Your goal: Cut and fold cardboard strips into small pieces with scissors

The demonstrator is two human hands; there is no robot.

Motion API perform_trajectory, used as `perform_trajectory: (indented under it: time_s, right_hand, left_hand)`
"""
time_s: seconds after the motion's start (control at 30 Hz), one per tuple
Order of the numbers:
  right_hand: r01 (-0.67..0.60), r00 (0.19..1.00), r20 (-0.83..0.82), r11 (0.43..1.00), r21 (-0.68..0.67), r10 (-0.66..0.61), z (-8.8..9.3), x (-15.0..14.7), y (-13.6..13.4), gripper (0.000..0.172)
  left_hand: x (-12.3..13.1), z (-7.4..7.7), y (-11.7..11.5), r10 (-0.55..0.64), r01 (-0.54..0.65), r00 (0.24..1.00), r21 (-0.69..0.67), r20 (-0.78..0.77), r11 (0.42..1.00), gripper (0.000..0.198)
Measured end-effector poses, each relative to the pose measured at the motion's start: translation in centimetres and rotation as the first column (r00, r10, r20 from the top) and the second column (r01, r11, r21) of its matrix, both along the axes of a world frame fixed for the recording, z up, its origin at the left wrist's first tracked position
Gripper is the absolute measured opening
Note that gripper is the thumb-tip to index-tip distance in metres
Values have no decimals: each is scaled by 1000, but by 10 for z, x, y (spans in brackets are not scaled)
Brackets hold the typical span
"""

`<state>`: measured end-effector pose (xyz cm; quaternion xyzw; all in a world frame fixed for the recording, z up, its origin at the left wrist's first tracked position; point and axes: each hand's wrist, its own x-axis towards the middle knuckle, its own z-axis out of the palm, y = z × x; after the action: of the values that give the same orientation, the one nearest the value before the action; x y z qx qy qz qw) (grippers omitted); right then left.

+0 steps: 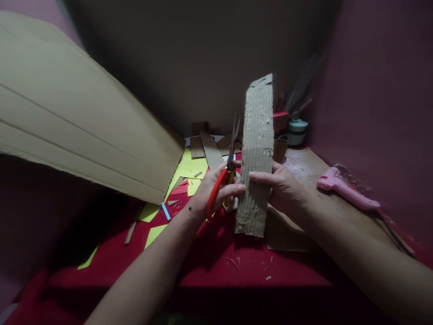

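Observation:
A long strip of corrugated cardboard stands nearly upright over the table, its ridged, torn face toward me. My right hand is closed on its right edge, thumb lying across the front. My left hand pinches the strip's left edge near the lower part. Scissors with red handles are also in my left hand, their blades pointing up beside the strip. Some of the left fingers are hidden behind the scissors and cardboard.
A large cardboard panel leans at the left. Yellow paper and cardboard scraps lie on the red tablecloth. To the right are a pink glue gun, a lidded pot and a brown cup.

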<state>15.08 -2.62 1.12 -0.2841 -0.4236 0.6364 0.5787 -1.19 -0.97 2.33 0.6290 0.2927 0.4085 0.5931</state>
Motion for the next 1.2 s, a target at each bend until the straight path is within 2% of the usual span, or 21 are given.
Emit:
perform_trajectory:
  time_s: [0.13,0.23,0.3,0.43,0.5,0.6,0.73,0.97,1.2]
  right_hand:
    - [2,1000,3,1000,-2,-2,6,3,5,25]
    - [84,996,15,996,15,-85,11,5,8,21]
    - [136,991,8,990,30,-137,14,7,9,21]
    - [225,974,3,973,50,-226,19,10,9,22]
    - [258,966,-8,965,55,-258,20,10,8,20]
    - [299,954,-57,951,83,-295,19,8,7,17]
    - [303,953,-73,942,141,-296,17,7,3,15]
    - [294,952,-132,947,128,-277,18,2,-7,14]
    - [299,947,-153,949,95,-283,12,-1,-8,18]
  left_hand:
    - [-3,5,1,21,-19,1000,57,-24,998,35]
    - [-9,13,-2,123,-117,990,84,-69,990,36]
    - [-16,16,-8,200,-180,966,128,-164,975,37]
    - [-36,14,-32,333,-196,827,324,-452,925,36]
    - [-42,11,-47,402,-205,779,410,-482,889,46]
    - [-42,6,-64,410,-162,721,439,-559,884,51]
    - [-30,0,-73,404,-112,673,454,-620,884,45]
    - [-23,-8,-70,377,-137,707,407,-598,903,41]
    - [-25,0,-73,363,-90,648,407,-669,909,40]
